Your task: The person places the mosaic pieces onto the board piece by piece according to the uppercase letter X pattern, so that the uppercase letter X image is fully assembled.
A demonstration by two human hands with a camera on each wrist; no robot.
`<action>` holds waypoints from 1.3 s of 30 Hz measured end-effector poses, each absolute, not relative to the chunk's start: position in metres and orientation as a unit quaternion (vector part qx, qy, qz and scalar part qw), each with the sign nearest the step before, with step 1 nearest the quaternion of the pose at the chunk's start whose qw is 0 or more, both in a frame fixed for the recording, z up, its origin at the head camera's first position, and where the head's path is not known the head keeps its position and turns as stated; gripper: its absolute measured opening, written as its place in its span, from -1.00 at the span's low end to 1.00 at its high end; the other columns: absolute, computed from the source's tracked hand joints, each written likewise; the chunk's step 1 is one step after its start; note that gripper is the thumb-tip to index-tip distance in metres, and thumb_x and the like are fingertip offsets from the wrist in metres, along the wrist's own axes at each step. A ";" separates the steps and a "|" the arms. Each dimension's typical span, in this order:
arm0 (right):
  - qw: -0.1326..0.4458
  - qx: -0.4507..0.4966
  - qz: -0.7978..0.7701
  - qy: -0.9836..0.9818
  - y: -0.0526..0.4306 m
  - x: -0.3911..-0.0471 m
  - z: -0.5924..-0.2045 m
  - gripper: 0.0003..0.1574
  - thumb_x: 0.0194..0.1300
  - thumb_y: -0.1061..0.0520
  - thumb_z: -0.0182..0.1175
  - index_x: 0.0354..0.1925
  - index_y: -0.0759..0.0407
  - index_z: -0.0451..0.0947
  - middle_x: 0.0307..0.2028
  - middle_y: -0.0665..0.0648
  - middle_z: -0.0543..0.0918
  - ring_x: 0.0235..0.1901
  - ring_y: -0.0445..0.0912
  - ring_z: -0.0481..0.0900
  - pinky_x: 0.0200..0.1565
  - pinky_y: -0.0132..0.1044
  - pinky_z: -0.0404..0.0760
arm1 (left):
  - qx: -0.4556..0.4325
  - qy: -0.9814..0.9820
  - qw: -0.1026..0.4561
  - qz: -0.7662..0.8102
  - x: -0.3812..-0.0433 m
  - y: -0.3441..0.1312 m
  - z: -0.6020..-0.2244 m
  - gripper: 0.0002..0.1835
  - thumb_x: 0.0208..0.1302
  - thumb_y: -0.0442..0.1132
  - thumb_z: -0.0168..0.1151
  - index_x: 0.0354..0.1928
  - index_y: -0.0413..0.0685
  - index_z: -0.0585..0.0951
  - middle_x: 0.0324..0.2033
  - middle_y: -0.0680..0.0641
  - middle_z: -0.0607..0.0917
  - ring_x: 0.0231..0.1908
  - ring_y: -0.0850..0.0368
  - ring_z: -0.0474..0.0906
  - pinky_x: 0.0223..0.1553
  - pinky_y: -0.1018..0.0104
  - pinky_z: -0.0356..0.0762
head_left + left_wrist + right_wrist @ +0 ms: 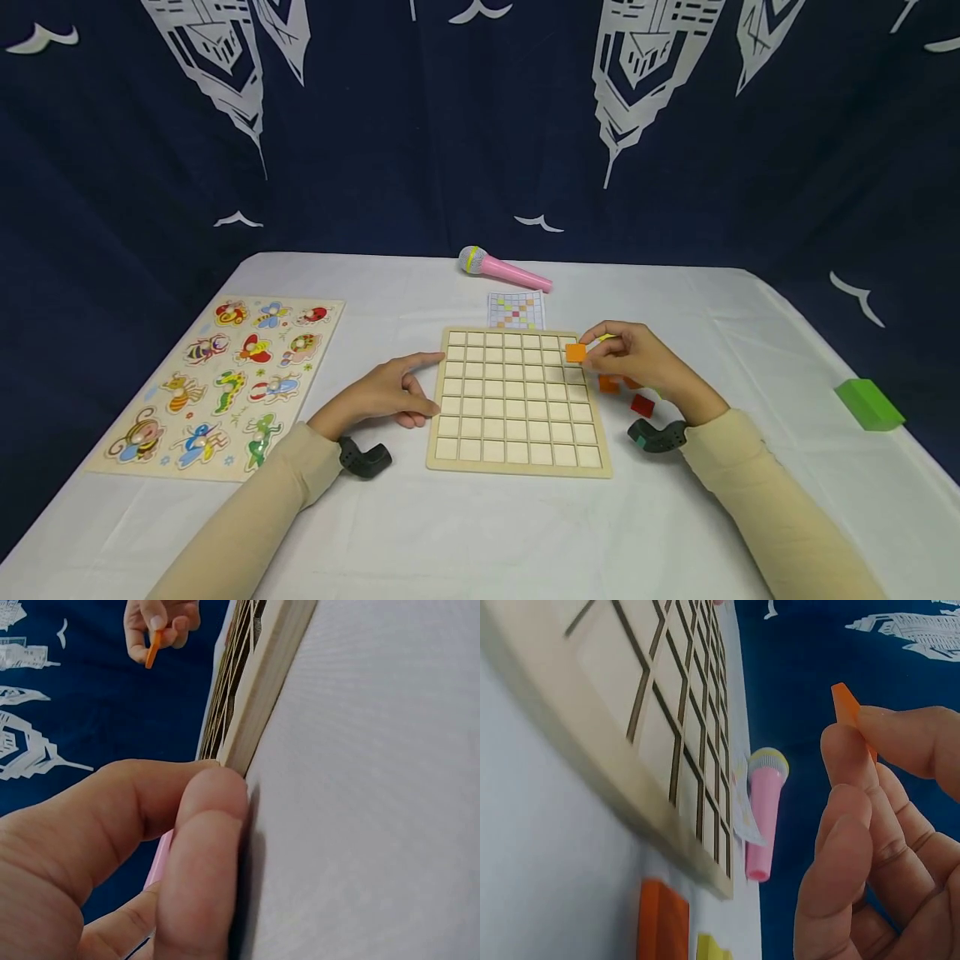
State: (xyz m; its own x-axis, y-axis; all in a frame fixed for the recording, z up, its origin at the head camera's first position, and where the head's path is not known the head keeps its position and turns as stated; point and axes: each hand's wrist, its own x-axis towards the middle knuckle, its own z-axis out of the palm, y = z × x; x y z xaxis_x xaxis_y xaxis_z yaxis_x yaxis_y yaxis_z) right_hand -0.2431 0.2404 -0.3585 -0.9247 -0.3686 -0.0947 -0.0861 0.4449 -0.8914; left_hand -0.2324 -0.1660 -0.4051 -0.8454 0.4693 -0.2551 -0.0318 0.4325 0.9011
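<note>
A wooden grid board (517, 400) with square cells lies on the white table. Between thumb and fingertip, my right hand (637, 354) pinches an orange square tile (575, 352), held up over the board's upper right corner; the right wrist view shows the tile (845, 705) edge-on. My left hand (382, 393) rests beside the board, its index finger and thumb touching the left edge. Under and beside my right hand lie orange tiles (608, 384), a red tile (642, 406) and a partly hidden yellow piece (606, 337).
Behind the board sit a small colored pattern card (516, 310) and a pink toy microphone (510, 271). On the left lies an insect picture board (217, 383). A green block (870, 404) stands near the right table edge. A dark blue curtain (435, 125) hangs behind.
</note>
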 end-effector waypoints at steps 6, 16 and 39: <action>0.138 -0.145 -0.516 0.833 0.222 -0.251 -0.364 -0.54 0.44 0.28 0.33 0.23 0.42 0.51 -0.22 0.11 0.81 -0.45 -0.11 0.55 -0.53 -0.38 0.44 | 0.133 0.813 0.242 0.513 -0.232 -0.167 -0.406 0.01 0.26 -0.41 0.53 0.69 -0.15 0.22 -0.42 -0.15 0.75 -0.52 0.20 0.72 -0.43 0.38 0.76; 0.168 -0.153 -0.536 0.813 0.195 -0.266 -0.374 -0.56 0.46 0.31 0.31 0.22 0.47 0.50 -0.26 0.03 0.82 -0.40 -0.17 0.59 -0.34 -0.35 0.65 | 0.133 0.814 0.243 0.511 -0.232 -0.169 -0.406 0.00 0.28 -0.40 0.53 0.70 -0.15 0.22 -0.43 -0.14 0.75 -0.52 0.21 0.71 -0.42 0.38 0.76; 0.189 -0.138 -0.555 0.798 0.138 -0.281 -0.377 -0.62 0.38 0.33 0.32 0.12 0.43 0.54 -0.47 0.03 0.68 -0.53 -0.13 0.42 -0.48 -0.38 0.41 | 0.136 0.809 0.249 0.515 -0.234 -0.167 -0.406 0.01 0.28 -0.44 0.52 0.70 -0.15 0.20 -0.42 -0.16 0.75 -0.53 0.21 0.71 -0.42 0.38 0.77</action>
